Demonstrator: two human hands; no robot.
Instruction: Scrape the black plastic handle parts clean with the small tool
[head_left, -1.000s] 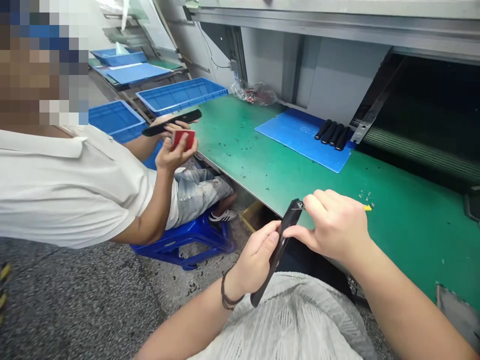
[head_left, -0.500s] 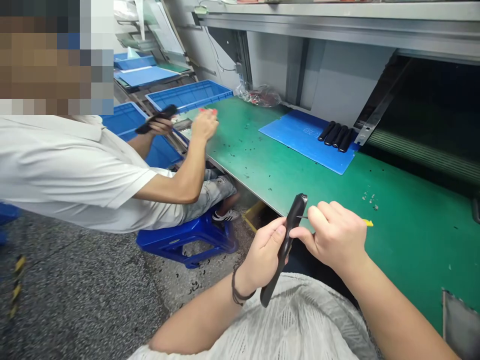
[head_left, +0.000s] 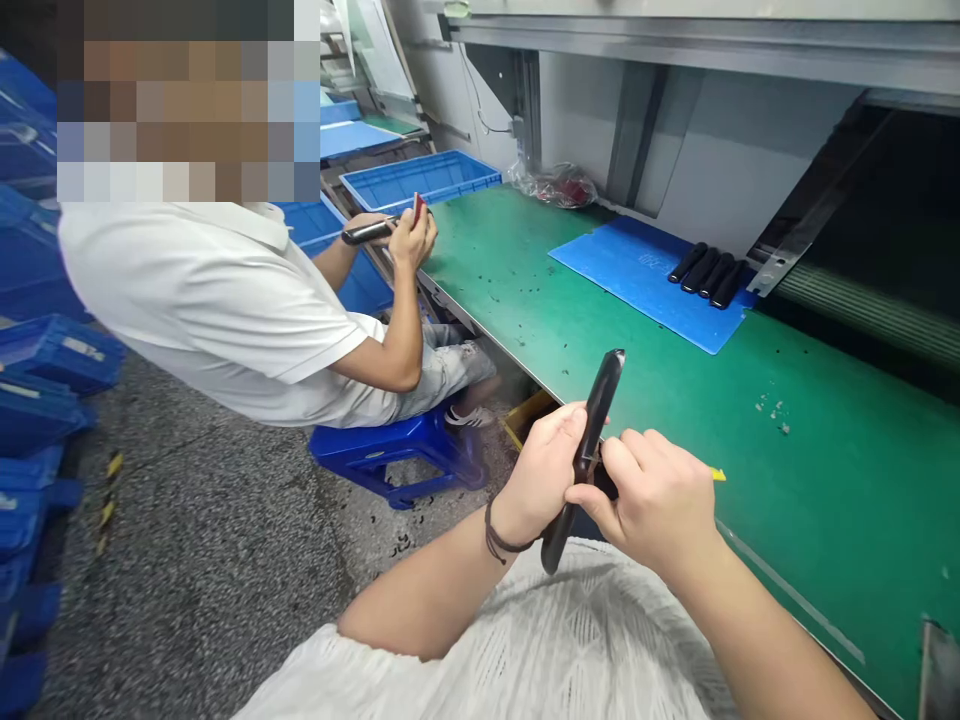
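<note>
The long, slightly curved, glossy black bar [head_left: 604,395] is held in front of the wearer's body, by the near edge of the green-topped counter [head_left: 510,270], tilted with its upper end toward 1 o'clock and its lower end toward 7. The left grip [head_left: 540,475] is wrapped around the bar's middle; a dark cord bracelet [head_left: 495,537] circles the wrist. The right grip [head_left: 664,500] is curled tight around a slim tool with a yellow end [head_left: 718,475], most of it hidden in the fist. That end sticks out toward 3 o'clock, and a thin tip meets the bar's side toward 9.

Taking the held bar as the clock's centre, four black bars [head_left: 705,272] lie side by side at 1 o'clock on a flat blue sheet [head_left: 622,270]. At 3 o'clock, small pale scraps [head_left: 772,408] dot the counter. A crumpled clear plastic bag [head_left: 559,187] with red contents sits at 12, a blue plastic bin [head_left: 450,178] at 11. At 10, a co-worker in a white shirt [head_left: 225,300] holds another black bar [head_left: 367,232] and a small red pad [head_left: 418,207], seated on a blue plastic stool [head_left: 375,450].
</note>
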